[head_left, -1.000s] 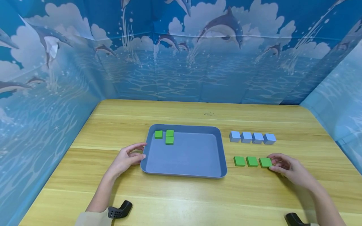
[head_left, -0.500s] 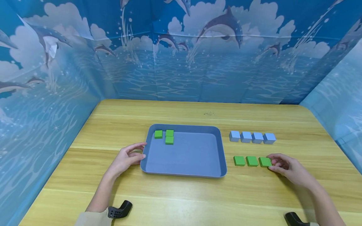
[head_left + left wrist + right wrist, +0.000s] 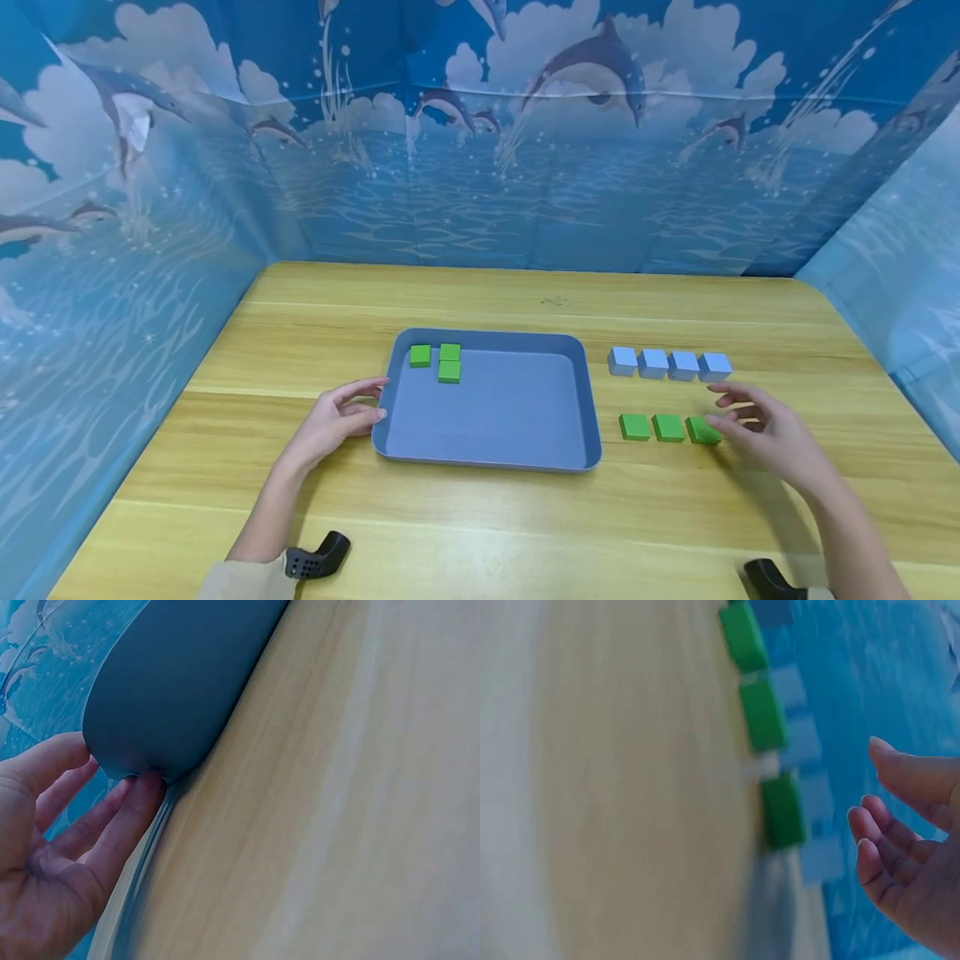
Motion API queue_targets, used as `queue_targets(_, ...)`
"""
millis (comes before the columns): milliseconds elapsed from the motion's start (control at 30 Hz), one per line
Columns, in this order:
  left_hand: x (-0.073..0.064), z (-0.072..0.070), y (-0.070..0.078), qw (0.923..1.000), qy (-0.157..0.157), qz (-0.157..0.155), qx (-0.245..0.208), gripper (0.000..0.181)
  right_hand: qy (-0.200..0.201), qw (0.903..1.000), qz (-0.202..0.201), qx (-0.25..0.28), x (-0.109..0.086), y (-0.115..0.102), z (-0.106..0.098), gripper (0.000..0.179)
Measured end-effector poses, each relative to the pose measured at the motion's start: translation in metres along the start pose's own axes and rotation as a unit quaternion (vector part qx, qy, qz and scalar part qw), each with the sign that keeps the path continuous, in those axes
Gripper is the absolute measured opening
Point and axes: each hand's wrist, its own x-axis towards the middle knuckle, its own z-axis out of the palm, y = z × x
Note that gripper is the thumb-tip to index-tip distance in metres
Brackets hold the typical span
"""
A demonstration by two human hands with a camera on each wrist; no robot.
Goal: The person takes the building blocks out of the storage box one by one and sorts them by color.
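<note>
The left hand [image 3: 341, 421] is at the left of the head view, its thumb and fingers apart, their tips touching the left wall of the blue-grey tray [image 3: 487, 417]. In the left wrist view, the tray is cut off by the upper edge and its interior is hidden.

Three green blocks [image 3: 449, 372] lie in the tray's upper left; two are in line, and any gap between them is too small to confirm.

The right hand [image 3: 772, 433], at centre right, has its thumb and fingers apart, holding nothing. Its thumb covers part of the right-hand block in a row of three green tiles [image 3: 668, 428] on the worktop [image 3: 480, 533]; the right wrist view shows hand and block apart. Above this row stand four light-blue blocks [image 3: 652, 363], partly masked by the green tiles in the blurred right wrist view.

The right black wrist unit [image 3: 772, 579] is cut off by the lower edge of the head view.
</note>
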Motion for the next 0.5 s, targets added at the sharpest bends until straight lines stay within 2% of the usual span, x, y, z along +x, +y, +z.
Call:
queue_targets(133,0.000,0.000,0.000,1.0000,0.002,-0.001,0.003,0.055,-0.003,0.9998,-0.018,0.006,0.012,-0.025,0.012,0.038)
queue_targets(300,0.000,0.000,0.001,1.0000,0.004,-0.001,0.007,0.055,-0.013,0.9977,-0.058,0.034,0.030,-0.054,0.036,0.036)
queue_targets(500,0.000,-0.001,0.000,1.0000,0.006,-0.003,0.007,0.054,-0.032,0.9938,-0.063,0.086,0.052,-0.077,0.072,0.039)
